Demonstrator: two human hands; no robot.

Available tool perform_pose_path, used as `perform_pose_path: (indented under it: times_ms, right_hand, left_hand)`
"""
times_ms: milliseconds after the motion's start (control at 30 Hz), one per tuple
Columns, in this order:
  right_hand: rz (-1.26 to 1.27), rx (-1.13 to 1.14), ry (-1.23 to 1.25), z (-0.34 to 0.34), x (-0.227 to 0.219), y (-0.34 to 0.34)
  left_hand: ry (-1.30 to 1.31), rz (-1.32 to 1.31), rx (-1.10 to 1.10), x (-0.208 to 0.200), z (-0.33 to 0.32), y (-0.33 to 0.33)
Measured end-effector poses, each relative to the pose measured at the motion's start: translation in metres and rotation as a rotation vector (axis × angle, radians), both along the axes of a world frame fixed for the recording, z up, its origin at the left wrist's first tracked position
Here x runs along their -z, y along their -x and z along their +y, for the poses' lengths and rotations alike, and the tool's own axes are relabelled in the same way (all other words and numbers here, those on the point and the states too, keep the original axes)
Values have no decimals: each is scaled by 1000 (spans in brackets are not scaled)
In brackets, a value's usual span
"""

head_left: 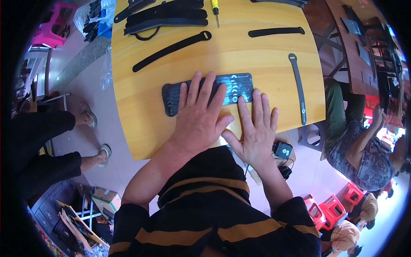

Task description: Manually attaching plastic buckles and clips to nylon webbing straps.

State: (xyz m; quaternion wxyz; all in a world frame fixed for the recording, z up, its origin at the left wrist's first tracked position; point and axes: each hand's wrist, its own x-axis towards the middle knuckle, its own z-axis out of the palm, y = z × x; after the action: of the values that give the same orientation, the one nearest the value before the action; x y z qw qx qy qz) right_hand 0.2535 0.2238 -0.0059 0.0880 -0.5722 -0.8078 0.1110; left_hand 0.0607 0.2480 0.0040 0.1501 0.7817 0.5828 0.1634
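Note:
A row of black straps (172, 98), overlapped like a fan and bearing white print at one end, lies across the table in front of me. My left hand (199, 122) rests flat over the middle of the row, fingers spread. At the row's near right end, the fingertips of my right hand (256, 132) touch the straps; its fingers are stretched out too. Three single straps with slotted ends lie apart: one at the upper left (171, 51), one at the upper right (276, 31) and one on the right (298, 88). My hands hide part of the row.
Along the far side of the yellow table (145, 124) are a pile of black straps (167, 17) and a yellow-handled screwdriver (215, 10). A seated person (361, 154) is at the right; another person's legs (47, 137) show at left. Red stools (332, 210) stand behind me.

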Motion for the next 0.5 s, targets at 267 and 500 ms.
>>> perform_pose_path:
  times_ms: [267,500]
  right_hand:
    - [-9,0,-8,0,0,1]
    - [4,4,-11,0,0,0]
  left_hand:
    - [-51,-3,3,0,1,0]
    - [-50,-7,1,-3,4,-3]
